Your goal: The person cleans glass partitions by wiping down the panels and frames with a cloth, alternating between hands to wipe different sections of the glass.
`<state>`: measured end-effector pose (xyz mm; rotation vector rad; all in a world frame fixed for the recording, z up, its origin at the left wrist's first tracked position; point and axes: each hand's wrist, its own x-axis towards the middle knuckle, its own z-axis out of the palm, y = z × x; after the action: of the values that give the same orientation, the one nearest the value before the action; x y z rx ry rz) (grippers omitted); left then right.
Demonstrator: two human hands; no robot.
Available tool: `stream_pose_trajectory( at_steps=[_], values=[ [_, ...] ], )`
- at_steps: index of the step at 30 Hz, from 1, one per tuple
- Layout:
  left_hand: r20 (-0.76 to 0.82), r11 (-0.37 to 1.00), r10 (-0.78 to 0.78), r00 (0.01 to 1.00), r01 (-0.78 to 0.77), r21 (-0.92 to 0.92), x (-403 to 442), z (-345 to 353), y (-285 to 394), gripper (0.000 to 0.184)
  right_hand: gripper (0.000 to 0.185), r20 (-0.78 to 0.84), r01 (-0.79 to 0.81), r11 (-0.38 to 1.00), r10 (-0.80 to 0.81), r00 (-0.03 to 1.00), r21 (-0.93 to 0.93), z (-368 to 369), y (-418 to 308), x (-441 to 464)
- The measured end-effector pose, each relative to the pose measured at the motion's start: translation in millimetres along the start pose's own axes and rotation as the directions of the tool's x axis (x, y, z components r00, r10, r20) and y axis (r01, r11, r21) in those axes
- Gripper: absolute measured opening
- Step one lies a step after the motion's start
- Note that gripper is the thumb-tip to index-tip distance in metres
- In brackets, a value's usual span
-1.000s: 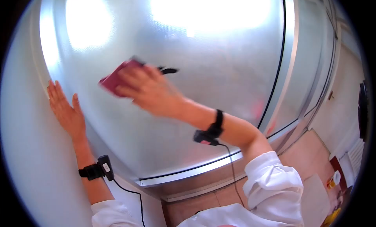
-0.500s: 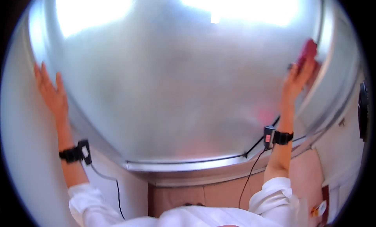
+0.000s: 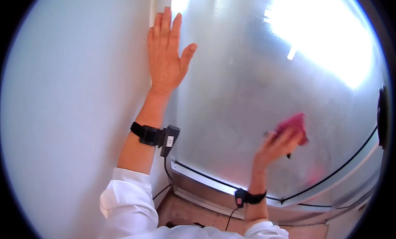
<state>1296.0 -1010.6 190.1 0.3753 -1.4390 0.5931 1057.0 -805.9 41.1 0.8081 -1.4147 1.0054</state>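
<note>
A large frosted panel [image 3: 231,115], probably glass, fills the middle of the head view. My right hand [image 3: 278,146] presses a dark pink cloth [image 3: 292,125] against its lower right part; the hand is slightly blurred and its fingers lie over the cloth. My left hand [image 3: 166,59] is open, fingers stretched upward and thumb apart, along the panel's left edge beside the white wall [image 3: 90,86]. Nothing is in it. Each forearm wears a black strap with a small box, a left box [image 3: 169,140] and a right box [image 3: 239,197], trailing a thin cable.
A metal frame rail [image 3: 214,182] with a black seal runs under the panel. Brownish floor tiles [image 3: 181,208] lie below. At the far right edge is a dark rounded object [image 3: 383,115]. Bright light glares through the upper right of the panel.
The view has turned left, bringing more white wall in. My right hand has moved the cloth from the panel's right edge inward and down. My left hand remains at the left edge.
</note>
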Motion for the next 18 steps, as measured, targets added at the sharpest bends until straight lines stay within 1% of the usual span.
stream_pose_trajectory(
  at_steps=[4,5,6,7,8,9,10,11,13,14,16,17,18],
  values=[
    [0.007,0.999,-0.01,1.0,0.01,-0.04,-7,3,-1,0.061,0.048,0.063,0.196,0.964,-0.21,0.976,0.178,56,-120,-7],
    [0.015,0.998,-0.011,1.0,0.012,-0.06,-8,2,-2,0.061,0.047,0.125,0.209,0.958,-0.235,0.964,0.195,64,-148,-8],
    [0.016,1.0,-0.018,1.0,0.018,0.003,-6,0,-2,0.062,0.054,0.152,0.19,0.94,-0.239,0.959,0.284,69,-174,-4],
    [0.02,0.998,-0.021,1.0,0.02,0.06,-4,1,1,0.064,0.057,0.194,0.213,0.925,-0.283,0.939,0.316,73,-190,-2],
    [0.011,0.998,-0.007,1.0,0.006,0.058,-2,2,2,0.059,0.06,0.298,0.205,0.91,-0.32,0.899,0.359,67,-202,1],
    [0.019,1.0,-0.008,1.0,0.008,0.017,-4,2,1,0.059,0.062,0.311,0.186,0.906,-0.314,0.897,0.38,71,-212,-5],
    [0.032,0.998,-0.003,0.999,0.001,0.062,-5,1,0,0.061,0.062,0.285,0.151,0.888,-0.295,0.912,0.435,71,-216,-7],
    [0.046,0.994,0.001,0.999,-0.006,0.107,-7,2,-2,0.064,0.062,0.3,0.141,0.906,-0.274,0.914,0.398,71,-213,-9],
    [0.036,0.992,0.023,0.999,-0.027,0.122,-14,2,-8,0.058,0.063,0.337,0.233,0.848,-0.421,0.842,0.476,68,-204,-10],
    [0.036,0.992,0.021,0.999,-0.025,0.124,-16,1,-11,0.058,0.063,0.358,0.225,0.87,-0.399,0.844,0.439,66,-194,-8],
    [0.034,0.992,0.03,0.999,-0.034,0.121,-11,2,-7,0.056,0.063,0.247,0.386,0.829,-0.505,0.827,0.404,56,-160,11],
    [0.031,0.992,0.021,0.999,-0.025,0.122,-11,4,-8,0.054,0.063,0.268,0.374,0.855,-0.479,0.836,0.36,50,-137,22],
    [0.014,0.989,0.055,0.998,-0.056,0.136,-15,2,-13,0.054,0.062,0.246,0.339,0.881,-0.427,0.87,0.33,45,-117,33]
  ],
)
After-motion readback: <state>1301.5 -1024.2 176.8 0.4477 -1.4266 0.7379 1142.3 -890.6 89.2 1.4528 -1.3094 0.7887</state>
